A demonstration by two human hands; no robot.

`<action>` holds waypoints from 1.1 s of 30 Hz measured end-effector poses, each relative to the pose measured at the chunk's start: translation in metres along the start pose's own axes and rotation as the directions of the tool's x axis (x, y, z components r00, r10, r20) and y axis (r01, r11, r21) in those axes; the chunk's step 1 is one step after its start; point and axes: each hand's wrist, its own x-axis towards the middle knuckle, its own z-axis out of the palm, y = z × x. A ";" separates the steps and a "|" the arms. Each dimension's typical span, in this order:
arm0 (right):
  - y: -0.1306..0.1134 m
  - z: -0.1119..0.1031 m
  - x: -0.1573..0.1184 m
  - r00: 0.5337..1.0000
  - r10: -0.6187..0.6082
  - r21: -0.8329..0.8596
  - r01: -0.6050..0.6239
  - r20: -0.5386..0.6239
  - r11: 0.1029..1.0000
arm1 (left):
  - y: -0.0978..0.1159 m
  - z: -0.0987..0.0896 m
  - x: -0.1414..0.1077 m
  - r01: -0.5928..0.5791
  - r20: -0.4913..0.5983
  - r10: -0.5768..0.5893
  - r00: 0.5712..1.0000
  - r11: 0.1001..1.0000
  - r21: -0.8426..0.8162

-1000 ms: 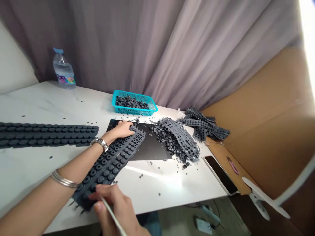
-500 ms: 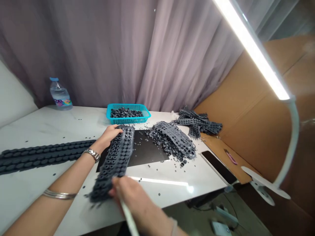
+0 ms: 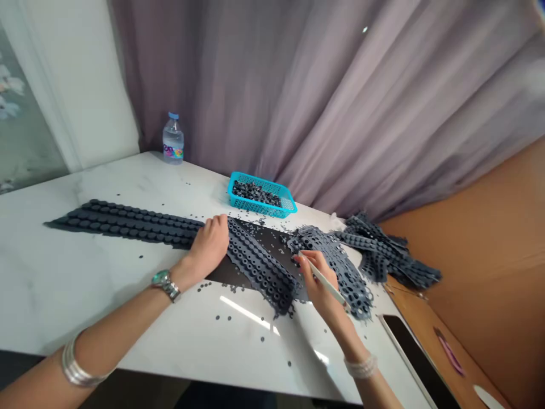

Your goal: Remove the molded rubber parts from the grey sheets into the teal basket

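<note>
My left hand (image 3: 210, 241) is closed on the far end of a dark grey rubber strip (image 3: 259, 264) studded with rows of round rings. The strip slants toward the near right, across a black mat (image 3: 227, 274). Under the left hand's wrist side, a longer studded strip (image 3: 131, 222) stretches away to the left. My right hand (image 3: 319, 281) grips a slim white pen-like tool (image 3: 326, 281), its tip near the left edge of a heap of punched-out perforated sheets (image 3: 340, 264). Small dark discs lie scattered around the mat.
A turquoise basket (image 3: 264, 211) of small dark rings stands behind the mat. More dark strips (image 3: 389, 250) are piled at the back right. A water bottle (image 3: 173, 142) is at the back left; a phone (image 3: 419, 355) and a pink-handled tool (image 3: 451, 352) lie at right.
The view has turned left. The held strip has swung from pointing near left to near right. My right hand has moved from its near end to beside the perforated heap.
</note>
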 end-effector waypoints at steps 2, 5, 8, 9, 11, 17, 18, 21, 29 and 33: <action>-0.005 0.014 0.007 1.000 -0.027 0.022 0.027 -0.008 0.999 | 0.009 0.004 -0.013 -0.150 0.028 0.149 0.988 0.986 0.074; -0.014 0.034 0.020 0.995 -0.090 -0.045 0.092 0.046 0.995 | 0.015 0.016 -0.028 -0.316 0.110 0.300 0.947 0.934 0.168; -0.019 0.050 0.034 0.983 -0.161 -0.106 0.171 0.092 0.980 | 0.012 0.025 -0.035 -0.359 0.147 0.333 0.931 0.908 0.217; -0.019 0.055 0.038 0.976 -0.189 -0.109 0.200 0.105 0.974 | 0.011 0.027 -0.035 -0.371 0.151 0.343 0.927 0.898 0.236; -0.017 0.063 0.043 0.956 -0.256 -0.101 0.271 0.142 0.957 | 0.009 0.028 -0.035 -0.402 0.154 0.372 0.915 0.868 0.291; -0.012 0.073 0.045 0.792 -0.531 -0.069 0.574 0.302 0.816 | 0.016 0.026 -0.037 -0.408 0.129 0.388 0.912 0.839 0.359; -0.013 0.073 0.045 0.761 -0.562 -0.078 0.614 0.325 0.786 | 0.018 0.026 -0.038 -0.399 0.125 0.380 0.917 0.843 0.361; -0.014 0.074 0.047 0.701 -0.609 -0.107 0.684 0.371 0.722 | 0.020 0.027 -0.039 -0.380 0.126 0.359 0.925 0.849 0.367; -0.018 0.078 0.056 0.627 -0.644 -0.138 0.755 0.439 0.640 | 0.008 0.041 -0.042 -0.406 0.148 0.379 0.914 0.852 0.329; -0.020 0.078 0.057 0.614 -0.636 -0.169 0.768 0.468 0.617 | 0.002 0.050 -0.046 -0.389 0.137 0.365 0.921 0.878 0.277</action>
